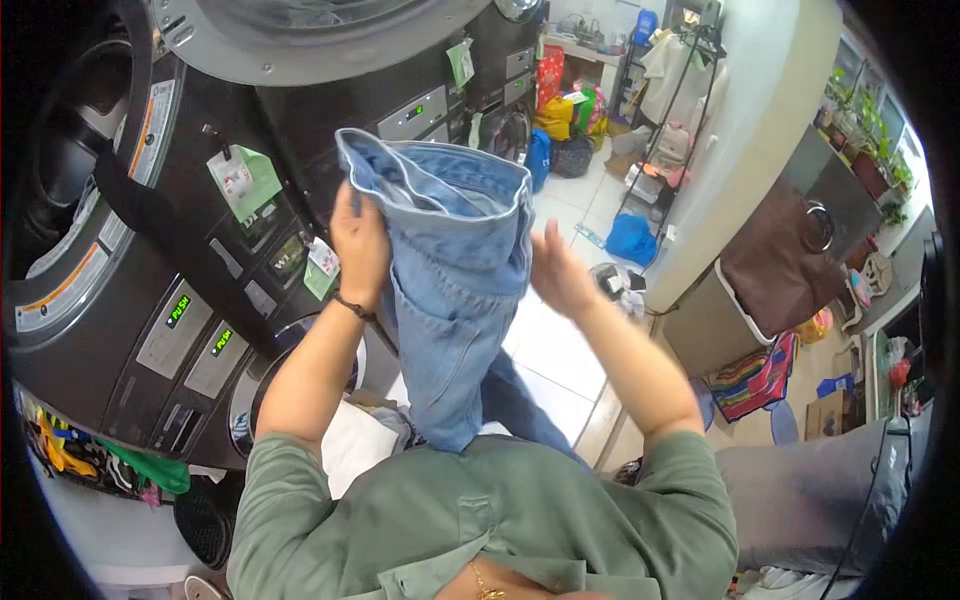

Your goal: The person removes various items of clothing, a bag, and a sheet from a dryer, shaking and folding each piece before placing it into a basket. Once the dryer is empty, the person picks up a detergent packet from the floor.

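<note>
A pair of light blue denim jeans (455,270) hangs upright in front of my chest, waistband at the top and gaping. My left hand (360,240) is closed on the left side of the waistband, some of its fingers hidden behind the cloth. Close by the right edge of the jeans is my right hand (565,272), slightly blurred, with its fingers stretched out and holding nothing. The lower part of the jeans folds down toward my shirt, and darker denim shows below on the right.
Dark front-loading machines (130,330) with green-lit displays line the left, one round door (320,50) swung out overhead. White cloth (355,440) lies below my left arm. Bags, including a blue one (632,238), and a rack (680,130) stand farther back. A brown cover (780,260) drapes a bin at right.
</note>
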`<action>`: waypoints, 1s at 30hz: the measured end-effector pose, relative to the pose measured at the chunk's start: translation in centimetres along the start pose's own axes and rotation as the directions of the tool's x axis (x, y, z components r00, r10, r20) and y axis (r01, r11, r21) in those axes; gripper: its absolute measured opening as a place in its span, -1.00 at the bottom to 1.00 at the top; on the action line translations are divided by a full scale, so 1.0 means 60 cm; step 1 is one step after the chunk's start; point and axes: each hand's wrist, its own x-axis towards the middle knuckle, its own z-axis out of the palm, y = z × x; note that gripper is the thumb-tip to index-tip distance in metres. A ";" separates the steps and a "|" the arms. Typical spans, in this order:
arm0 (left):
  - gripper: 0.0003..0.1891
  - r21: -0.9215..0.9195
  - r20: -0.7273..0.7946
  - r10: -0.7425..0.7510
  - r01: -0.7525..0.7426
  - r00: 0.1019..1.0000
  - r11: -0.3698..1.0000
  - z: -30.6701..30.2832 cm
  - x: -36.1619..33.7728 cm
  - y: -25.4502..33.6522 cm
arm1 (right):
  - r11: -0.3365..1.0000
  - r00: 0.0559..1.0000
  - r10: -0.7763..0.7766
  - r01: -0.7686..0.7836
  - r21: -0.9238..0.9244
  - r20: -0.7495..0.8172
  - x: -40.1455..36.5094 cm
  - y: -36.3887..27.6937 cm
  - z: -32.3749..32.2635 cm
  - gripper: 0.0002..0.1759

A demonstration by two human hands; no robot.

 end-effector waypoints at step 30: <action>-0.65 0.315 -0.272 0.190 -0.099 0.943 0.944 -0.250 -0.040 0.098 | 0.992 0.968 0.108 -0.118 -0.032 -0.227 -0.019 0.267 0.030 -0.82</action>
